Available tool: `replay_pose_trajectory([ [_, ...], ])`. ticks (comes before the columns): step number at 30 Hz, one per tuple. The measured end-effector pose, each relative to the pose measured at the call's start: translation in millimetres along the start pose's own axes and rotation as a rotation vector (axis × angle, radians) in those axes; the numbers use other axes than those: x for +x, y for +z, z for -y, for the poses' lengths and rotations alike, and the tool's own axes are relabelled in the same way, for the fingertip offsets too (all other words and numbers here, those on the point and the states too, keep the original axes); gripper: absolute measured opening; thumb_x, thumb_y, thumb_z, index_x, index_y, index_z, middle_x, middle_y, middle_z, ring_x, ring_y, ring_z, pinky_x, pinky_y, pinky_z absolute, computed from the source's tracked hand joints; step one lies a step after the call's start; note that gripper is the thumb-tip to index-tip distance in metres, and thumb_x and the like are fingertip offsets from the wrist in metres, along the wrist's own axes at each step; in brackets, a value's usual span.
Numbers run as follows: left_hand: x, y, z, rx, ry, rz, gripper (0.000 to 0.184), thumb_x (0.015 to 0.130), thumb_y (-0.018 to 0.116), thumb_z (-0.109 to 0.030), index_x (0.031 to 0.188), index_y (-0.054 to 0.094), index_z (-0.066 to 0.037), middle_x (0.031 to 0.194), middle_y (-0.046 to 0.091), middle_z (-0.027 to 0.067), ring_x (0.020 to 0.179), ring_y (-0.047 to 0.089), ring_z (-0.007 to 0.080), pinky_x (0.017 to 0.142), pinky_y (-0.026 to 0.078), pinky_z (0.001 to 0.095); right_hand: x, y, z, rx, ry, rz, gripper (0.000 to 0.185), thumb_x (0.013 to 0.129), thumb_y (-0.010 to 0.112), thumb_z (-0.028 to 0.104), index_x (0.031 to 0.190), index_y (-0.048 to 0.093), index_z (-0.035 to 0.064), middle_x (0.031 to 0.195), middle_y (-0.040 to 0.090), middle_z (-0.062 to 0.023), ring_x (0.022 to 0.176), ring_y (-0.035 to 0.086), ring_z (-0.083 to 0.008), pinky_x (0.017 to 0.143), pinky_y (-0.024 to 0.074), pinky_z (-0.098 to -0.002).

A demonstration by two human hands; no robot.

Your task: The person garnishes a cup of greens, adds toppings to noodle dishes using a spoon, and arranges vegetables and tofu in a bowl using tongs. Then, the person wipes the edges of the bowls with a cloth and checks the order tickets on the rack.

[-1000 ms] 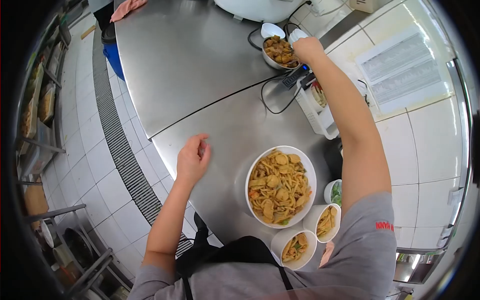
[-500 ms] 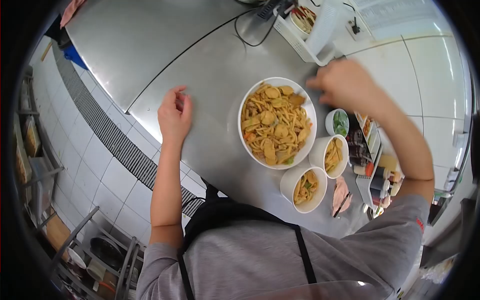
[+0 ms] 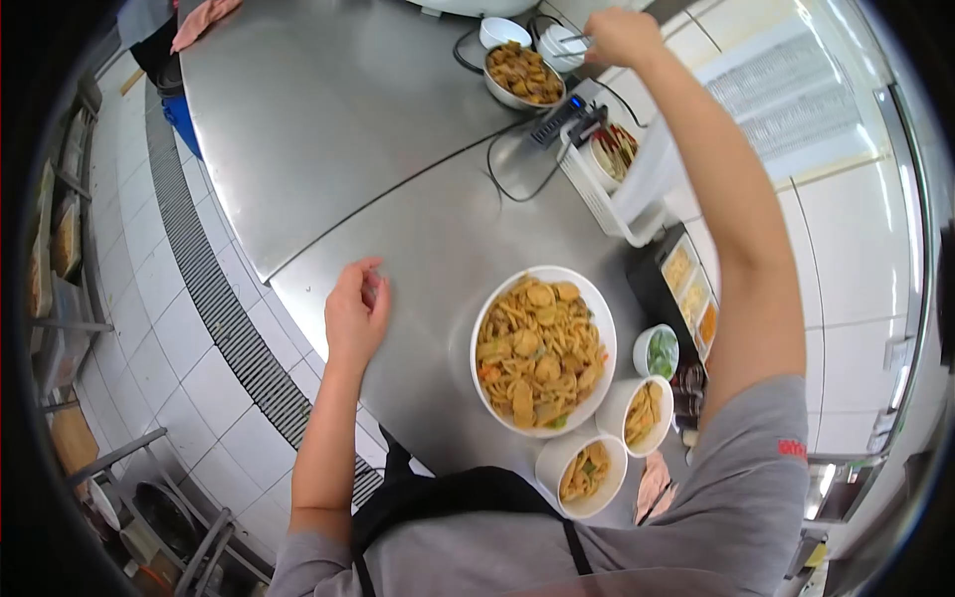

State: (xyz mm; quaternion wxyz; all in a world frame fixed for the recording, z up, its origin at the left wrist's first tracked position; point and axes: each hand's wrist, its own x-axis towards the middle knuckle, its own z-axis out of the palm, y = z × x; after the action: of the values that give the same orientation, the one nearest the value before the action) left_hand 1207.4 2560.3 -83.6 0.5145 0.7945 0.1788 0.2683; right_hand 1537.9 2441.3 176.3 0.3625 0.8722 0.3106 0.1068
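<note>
My right hand [image 3: 622, 38] reaches to the far back, fingers closed on a thin metal utensil [image 3: 571, 41] over a stack of small white bowls [image 3: 560, 50]. What kind of utensil it is remains unclear. Near it stand a metal bowl of brown cooked food [image 3: 524, 76] and a single white bowl [image 3: 504, 33]. My left hand [image 3: 357, 310] hovers at the table's left edge, loosely curled, empty, thumb apart from the fingers. Closer to me is a large white bowl of noodles with sliced toppings [image 3: 544, 350]. Two paper cups, a right cup [image 3: 649, 416] and a front cup [image 3: 582, 476], hold similar noodles.
A small cup of green leaves [image 3: 662, 352] stands beside a black tray of toppings [image 3: 686, 289]. A white basket [image 3: 597, 199] and a power strip [image 3: 557, 119] with cables lie along the wall. Metal tabletop [image 3: 328, 119] spans the left; a pink cloth [image 3: 655, 483] lies near my body.
My right hand has moved from beside the noodle bowl to the far bowls and closed on the utensil. The view has tilted forward, showing more of the back. My left hand stays by the edge.
</note>
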Motion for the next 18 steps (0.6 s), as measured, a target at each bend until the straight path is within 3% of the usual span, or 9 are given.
replay_pose_trajectory([
  [2,1,0,3,-0.003,0.016,0.002,0.022,0.074,0.060,-0.003,0.095,0.056,-0.004,0.068,0.052,0.0042,0.046,0.045,0.0117,0.045,0.037,0.0244,43,37,10,0.031,-0.023,-0.072,0.034,0.068,0.070,0.031,0.097,0.066,0.0141,0.087,0.065,-0.0096,0.086,0.061,-0.0274,0.070,0.0482,-0.0379],
  [5,1,-1,1,0.003,0.013,0.009,0.024,0.073,0.061,-0.002,0.096,0.055,-0.003,0.071,0.053,0.0041,0.046,0.045,0.0115,0.044,0.037,0.0240,99,78,20,0.439,0.199,0.095,0.042,0.065,0.072,0.037,0.096,0.065,0.0099,0.099,0.064,-0.0097,0.093,0.060,-0.0255,0.078,0.0481,-0.0382],
  [10,2,-2,4,-0.017,-0.017,0.049,0.024,0.073,0.061,-0.003,0.096,0.055,-0.002,0.072,0.053,0.0042,0.046,0.046,0.0105,0.044,0.037,0.0229,114,84,50,0.444,0.270,0.160,0.046,0.064,0.073,0.037,0.101,0.065,0.0114,0.104,0.062,-0.0090,0.096,0.059,-0.0253,0.079,0.0477,-0.0364],
  [13,3,-3,3,-0.026,-0.037,0.055,0.024,0.073,0.060,-0.003,0.096,0.055,-0.002,0.071,0.053,0.0044,0.046,0.046,0.0103,0.043,0.037,0.0225,136,107,52,0.450,0.322,0.089,0.047,0.063,0.074,0.037,0.101,0.064,0.0114,0.100,0.063,-0.0091,0.093,0.060,-0.0247,0.078,0.0478,-0.0368],
  [16,4,-5,-1,-0.054,-0.056,0.052,0.024,0.073,0.060,-0.003,0.097,0.055,-0.002,0.069,0.053,0.0046,0.046,0.046,0.0100,0.043,0.037,0.0222,138,110,36,0.495,0.238,0.230,0.042,0.065,0.073,0.035,0.098,0.066,0.0106,0.093,0.065,-0.0091,0.087,0.062,-0.0233,0.075,0.0484,-0.0350],
  [18,4,-2,3,-0.054,-0.032,0.044,0.024,0.074,0.059,-0.003,0.097,0.055,-0.002,0.069,0.053,0.0046,0.046,0.046,0.0099,0.043,0.037,0.0221,104,75,17,0.428,0.055,0.175,0.034,0.070,0.070,0.030,0.096,0.067,0.0079,0.075,0.066,-0.0050,0.066,0.061,-0.0139,0.067,0.0478,-0.0268],
])
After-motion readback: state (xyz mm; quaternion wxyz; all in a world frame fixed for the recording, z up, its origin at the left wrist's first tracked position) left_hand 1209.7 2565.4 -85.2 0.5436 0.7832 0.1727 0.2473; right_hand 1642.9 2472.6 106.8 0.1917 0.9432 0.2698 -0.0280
